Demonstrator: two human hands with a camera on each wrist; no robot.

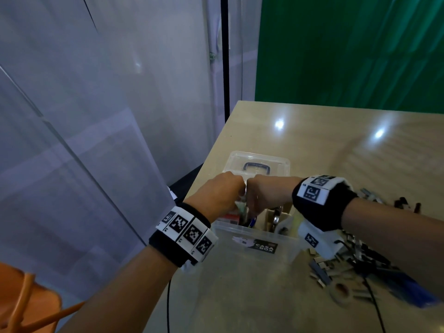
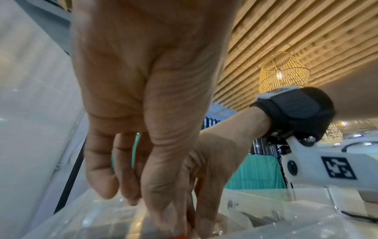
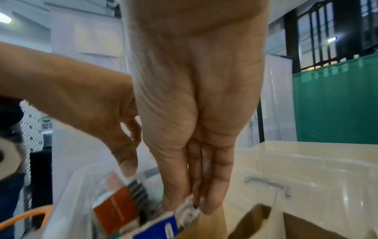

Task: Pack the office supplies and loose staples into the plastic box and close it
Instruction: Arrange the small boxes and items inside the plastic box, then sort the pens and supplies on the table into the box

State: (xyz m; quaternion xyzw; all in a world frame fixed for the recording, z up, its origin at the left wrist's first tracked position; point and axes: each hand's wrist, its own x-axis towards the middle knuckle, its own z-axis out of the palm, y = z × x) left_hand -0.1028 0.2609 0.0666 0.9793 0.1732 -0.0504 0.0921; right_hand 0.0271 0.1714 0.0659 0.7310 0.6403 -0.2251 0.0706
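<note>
Fingers (image 3: 212,186) of right hand (image 1: 266,193) point straight down, pinching a small white item inside the plastic box (image 1: 254,239); left hand (image 1: 219,192) fingers curl downward beside it, grasp unclear. Box open at near table (image 1: 336,145) edge, label reads "CASA BOX"; lid (image 1: 257,164) lies flat just behind.

"CASA BOX" on a dark label (image 1: 262,246), front wall of the plastic box (image 1: 283,258)

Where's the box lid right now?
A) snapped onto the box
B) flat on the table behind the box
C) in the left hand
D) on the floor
B: the lid, handle up, lies on the table behind the open box, while both hands reach into the box.
</note>
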